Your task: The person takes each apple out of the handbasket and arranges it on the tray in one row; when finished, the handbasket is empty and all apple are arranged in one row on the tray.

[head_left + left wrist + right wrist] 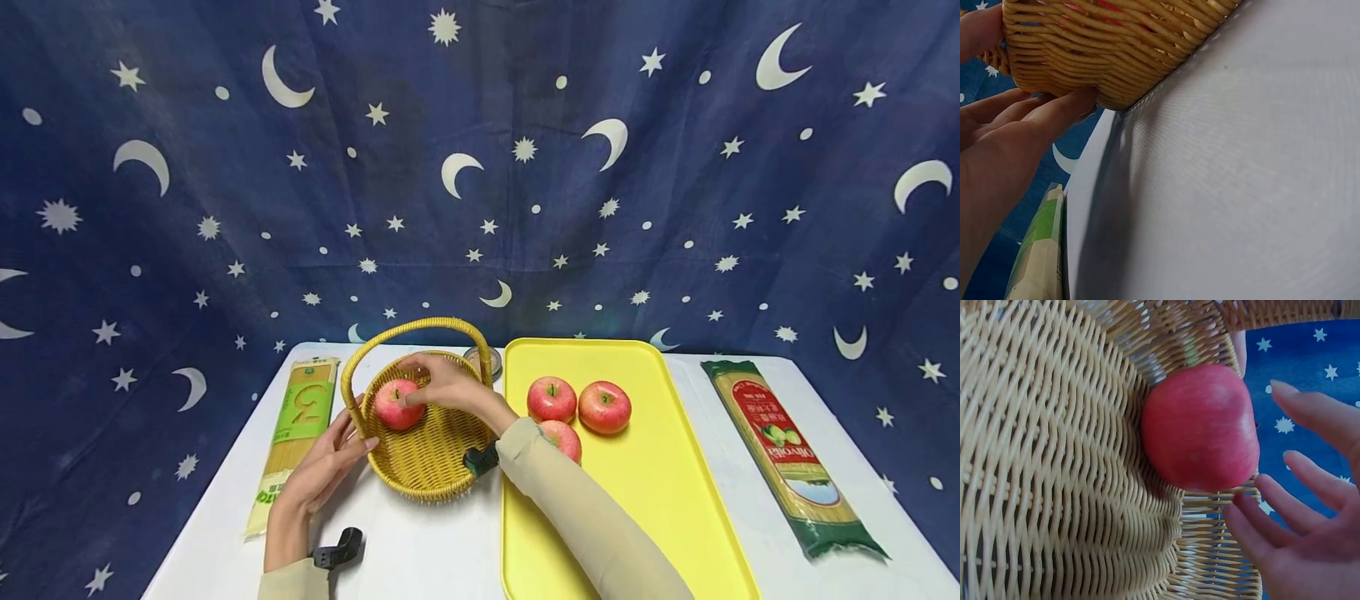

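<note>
A yellow wicker basket [431, 462] with an arched handle stands left of the middle of the table. One red apple [396, 408] lies inside it, against the left wall. My left hand [324, 467] holds the basket's left side, with the thumb near the rim and the fingers against the outer weave [1085, 56]. Over the basket is my right hand [448, 387], beside the apple. In the right wrist view, the thumb and fingers of that hand [1310, 531] are spread, and a gap shows between most of them and the apple [1200, 428].
Three more apples [604, 407] sit on a yellow tray [645, 517] right of the basket, one partly behind my right sleeve. Packs of noodles lie at left [303, 417] and right [795, 458]. Behind the basket is a small round container [495, 362], partly hidden.
</note>
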`<move>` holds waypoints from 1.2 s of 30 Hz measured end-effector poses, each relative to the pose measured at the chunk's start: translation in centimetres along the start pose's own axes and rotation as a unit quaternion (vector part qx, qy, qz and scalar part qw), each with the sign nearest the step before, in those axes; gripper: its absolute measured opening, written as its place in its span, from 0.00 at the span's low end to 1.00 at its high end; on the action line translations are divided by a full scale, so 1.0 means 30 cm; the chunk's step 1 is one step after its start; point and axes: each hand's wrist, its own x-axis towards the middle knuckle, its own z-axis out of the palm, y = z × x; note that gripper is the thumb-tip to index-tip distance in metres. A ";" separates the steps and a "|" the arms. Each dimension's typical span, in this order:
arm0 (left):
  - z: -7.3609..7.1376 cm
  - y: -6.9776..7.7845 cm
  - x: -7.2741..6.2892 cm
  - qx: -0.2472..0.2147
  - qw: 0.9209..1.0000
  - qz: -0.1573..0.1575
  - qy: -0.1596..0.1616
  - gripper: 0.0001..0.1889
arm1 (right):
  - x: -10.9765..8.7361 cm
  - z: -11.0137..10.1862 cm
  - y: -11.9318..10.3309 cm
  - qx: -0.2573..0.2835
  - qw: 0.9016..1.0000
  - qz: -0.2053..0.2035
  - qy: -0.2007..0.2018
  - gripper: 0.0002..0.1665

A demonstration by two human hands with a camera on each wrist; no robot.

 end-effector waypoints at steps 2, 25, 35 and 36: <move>0.001 0.002 0.002 0.002 1.000 -0.001 -0.001 0.47 | 0.007 0.001 0.002 -0.020 1.000 0.012 -0.011 0.38; 0.016 0.009 -0.004 0.005 1.000 -0.011 0.001 0.47 | 0.022 0.057 0.001 -0.153 0.987 0.040 -0.025 0.48; 0.020 0.012 -0.007 0.010 1.000 -0.012 0.007 0.47 | -0.018 0.017 -0.059 -0.092 0.995 0.010 -0.024 0.46; 0.021 0.011 -0.008 0.010 1.000 -0.012 0.008 0.47 | -0.026 0.014 -0.065 -0.092 0.995 0.007 -0.024 0.47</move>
